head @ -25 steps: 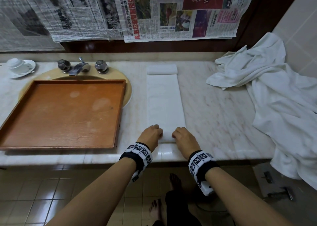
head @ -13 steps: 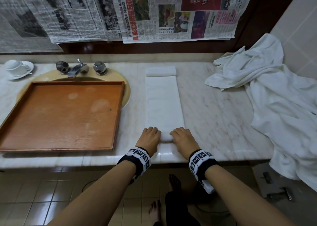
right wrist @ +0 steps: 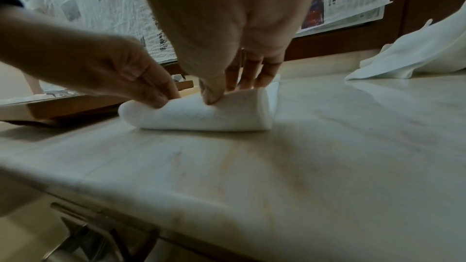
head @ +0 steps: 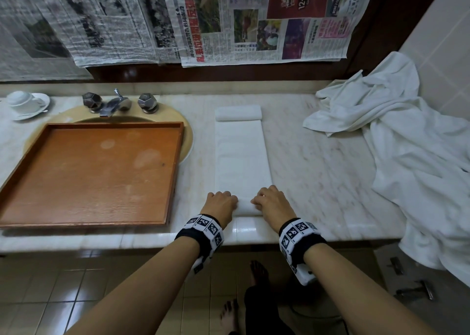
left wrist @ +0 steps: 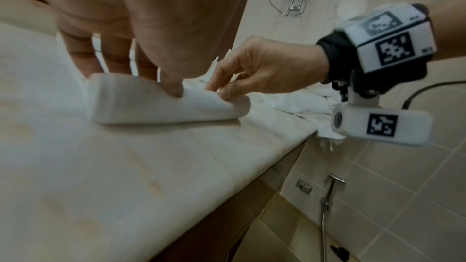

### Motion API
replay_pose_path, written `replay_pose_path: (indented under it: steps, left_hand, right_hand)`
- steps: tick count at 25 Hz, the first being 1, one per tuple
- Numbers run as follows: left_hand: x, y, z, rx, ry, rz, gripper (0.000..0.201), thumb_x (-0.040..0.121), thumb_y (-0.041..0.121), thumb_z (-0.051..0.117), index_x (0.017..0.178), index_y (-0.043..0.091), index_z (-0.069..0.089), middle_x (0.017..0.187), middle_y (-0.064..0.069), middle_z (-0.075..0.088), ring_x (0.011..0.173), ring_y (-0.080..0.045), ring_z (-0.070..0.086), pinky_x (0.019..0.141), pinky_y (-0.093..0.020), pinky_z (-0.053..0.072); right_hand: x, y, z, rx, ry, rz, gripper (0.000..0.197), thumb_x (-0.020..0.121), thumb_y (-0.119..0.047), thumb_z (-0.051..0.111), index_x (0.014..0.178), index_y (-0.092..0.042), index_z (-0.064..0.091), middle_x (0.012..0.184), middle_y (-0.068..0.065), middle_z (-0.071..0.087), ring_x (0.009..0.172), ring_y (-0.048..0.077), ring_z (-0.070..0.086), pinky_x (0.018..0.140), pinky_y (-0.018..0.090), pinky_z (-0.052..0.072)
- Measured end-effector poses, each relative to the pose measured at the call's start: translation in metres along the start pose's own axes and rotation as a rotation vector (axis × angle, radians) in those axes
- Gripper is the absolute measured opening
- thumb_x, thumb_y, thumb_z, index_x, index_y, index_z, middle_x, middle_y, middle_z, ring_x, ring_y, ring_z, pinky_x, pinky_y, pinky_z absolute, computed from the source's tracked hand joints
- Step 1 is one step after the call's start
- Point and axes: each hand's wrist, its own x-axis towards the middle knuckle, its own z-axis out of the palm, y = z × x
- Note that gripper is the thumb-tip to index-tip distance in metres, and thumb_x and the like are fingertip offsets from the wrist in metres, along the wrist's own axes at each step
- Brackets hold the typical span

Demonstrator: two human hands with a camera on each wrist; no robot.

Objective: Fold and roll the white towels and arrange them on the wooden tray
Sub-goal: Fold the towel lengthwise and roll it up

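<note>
Now both hands [head: 245, 203] pinch the soft terry towel's [head: 241, 156] cylindrical roll.

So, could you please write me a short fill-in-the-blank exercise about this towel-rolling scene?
1. Both hands grip the near, rolled end of the long ____ towel.
2. The wooden tray lies over the ____.
3. A finished towel roll lies at the strip's ____ end.
4. The left hand and right hand work on the marble ____.

Missing words: white; sink; far; counter
</note>
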Motion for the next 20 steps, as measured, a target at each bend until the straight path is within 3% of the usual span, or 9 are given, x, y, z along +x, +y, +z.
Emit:
replay_pose_path:
  steps: [2, 4, 6, 9, 11, 14, 17, 18, 20]
  left_hand:
    - [0.001, 0.006, -0.002, -0.05, 0.067, -0.033, 0.025, 0.094, 0.005, 0.048, 0.113, 0.013, 0.063, 0.112, -0.005, 0.055, 0.101, -0.024, 0.053, 0.084, -0.032, 0.041]
    - [0.001, 0.012, -0.003, -0.13, 0.11, -0.037, 0.025, 0.091, -0.002, 0.048, 0.109, 0.009, 0.061, 0.109, -0.006, 0.054, 0.1, -0.024, 0.053, 0.08, -0.03, 0.044]
    - [0.0, 0.016, 0.0, -0.138, 0.148, -0.033, 0.023, 0.089, -0.003, 0.047, 0.103, 0.008, 0.062, 0.105, -0.006, 0.056, 0.098, -0.023, 0.053, 0.076, -0.026, 0.042]
    - [-0.006, 0.019, 0.007, -0.217, 0.224, -0.019, 0.016, 0.092, 0.012, 0.051, 0.103, 0.007, 0.063, 0.107, -0.006, 0.059, 0.103, -0.022, 0.052, 0.081, -0.025, 0.042]
    - [-0.007, 0.018, 0.011, -0.228, 0.219, 0.008, 0.017, 0.088, 0.01, 0.059, 0.103, 0.005, 0.064, 0.107, -0.009, 0.061, 0.105, -0.025, 0.054, 0.085, -0.029, 0.045]
    - [-0.007, 0.017, 0.005, -0.17, 0.212, 0.061, 0.023, 0.061, -0.009, 0.072, 0.078, 0.004, 0.063, 0.083, -0.011, 0.063, 0.081, -0.029, 0.06, 0.068, -0.032, 0.051]
    - [-0.01, 0.02, 0.002, -0.112, 0.148, 0.096, 0.037, 0.035, -0.006, 0.075, 0.063, 0.012, 0.058, 0.065, -0.003, 0.057, 0.06, -0.021, 0.056, 0.054, -0.025, 0.05]
    - [-0.013, 0.019, 0.006, -0.11, 0.154, 0.126, 0.037, 0.036, -0.005, 0.073, 0.066, 0.012, 0.059, 0.066, -0.003, 0.058, 0.061, -0.021, 0.056, 0.056, -0.025, 0.051]
    - [-0.021, 0.015, 0.017, -0.114, 0.187, 0.168, 0.029, 0.054, -0.003, 0.059, 0.08, 0.008, 0.065, 0.076, -0.006, 0.061, 0.069, -0.023, 0.059, 0.064, -0.028, 0.053]
  right_hand:
    - [-0.005, -0.011, 0.003, -0.026, 0.086, 0.008, 0.018, 0.087, -0.003, 0.061, 0.103, -0.008, 0.068, 0.102, 0.007, 0.058, 0.098, 0.026, 0.053, 0.073, 0.032, 0.046]
    - [-0.012, -0.021, 0.011, -0.053, 0.136, -0.057, 0.028, 0.063, 0.002, 0.08, 0.086, -0.009, 0.067, 0.086, 0.005, 0.06, 0.079, 0.022, 0.059, 0.055, 0.026, 0.045]
    - [-0.017, -0.025, 0.018, -0.041, 0.143, -0.086, 0.036, 0.051, -0.001, 0.088, 0.079, -0.009, 0.066, 0.079, 0.003, 0.061, 0.071, 0.02, 0.06, 0.051, 0.024, 0.047]
    - [-0.018, -0.023, 0.022, -0.029, 0.144, -0.112, 0.045, 0.048, 0.0, 0.088, 0.089, -0.005, 0.069, 0.088, 0.006, 0.066, 0.08, 0.023, 0.064, 0.063, 0.027, 0.056]
    - [-0.013, -0.022, 0.018, -0.057, 0.125, -0.106, 0.047, 0.047, 0.0, 0.088, 0.09, -0.005, 0.07, 0.089, 0.008, 0.067, 0.081, 0.024, 0.065, 0.065, 0.029, 0.057]
    - [-0.004, -0.017, 0.015, -0.063, 0.084, -0.088, 0.041, 0.053, 0.001, 0.085, 0.091, -0.006, 0.069, 0.089, 0.008, 0.067, 0.081, 0.027, 0.065, 0.07, 0.033, 0.057]
    - [0.0, -0.013, 0.011, -0.076, 0.011, -0.095, 0.039, 0.074, 0.008, 0.065, 0.112, -0.003, 0.064, 0.109, 0.013, 0.064, 0.103, 0.033, 0.059, 0.094, 0.04, 0.047]
    - [-0.001, -0.013, 0.009, -0.085, -0.04, -0.109, 0.042, 0.08, 0.009, 0.057, 0.121, -0.002, 0.06, 0.118, 0.014, 0.061, 0.111, 0.033, 0.055, 0.099, 0.039, 0.042]
    - [-0.004, -0.013, 0.006, -0.095, -0.084, -0.113, 0.048, 0.087, 0.007, 0.048, 0.134, -0.003, 0.049, 0.128, 0.013, 0.054, 0.12, 0.03, 0.047, 0.103, 0.036, 0.036]
